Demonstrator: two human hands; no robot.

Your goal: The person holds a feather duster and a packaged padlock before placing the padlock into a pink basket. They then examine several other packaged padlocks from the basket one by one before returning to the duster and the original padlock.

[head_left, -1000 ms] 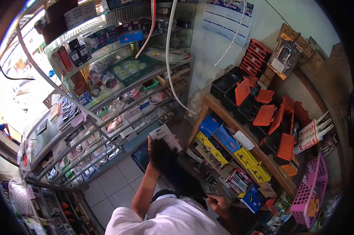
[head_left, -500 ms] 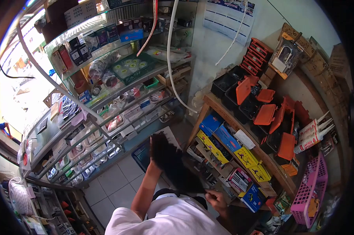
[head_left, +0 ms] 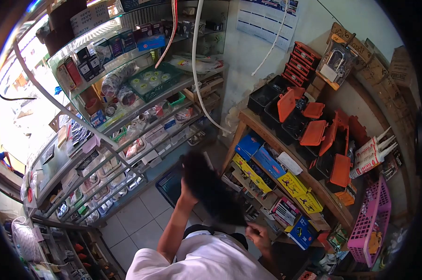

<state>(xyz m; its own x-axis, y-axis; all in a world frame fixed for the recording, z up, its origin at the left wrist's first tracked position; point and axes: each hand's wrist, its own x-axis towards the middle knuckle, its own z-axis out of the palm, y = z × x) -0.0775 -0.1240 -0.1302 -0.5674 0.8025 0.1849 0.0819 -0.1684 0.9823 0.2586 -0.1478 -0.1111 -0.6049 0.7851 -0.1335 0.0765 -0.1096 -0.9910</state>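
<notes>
A dark, fluffy black object, blurred by motion, stretches diagonally in front of my body. Its lower right end is held in my right hand, whose fingers are wrapped round it. My left hand is at the upper left side of the object, which covers most of its fingers. Whether that hand grips it or only touches it is hidden. Below both hands is my white shirt.
Glass display shelves with barred racks stand at the left. On the right, a wooden shelf bears black bins with orange lids. A pink basket is at the far right. White cables hang overhead.
The black object has shifted slightly and its upper end looks more blurred. The surrounding shelves sit slightly further left in the view. My right hand still holds the object's lower end.
</notes>
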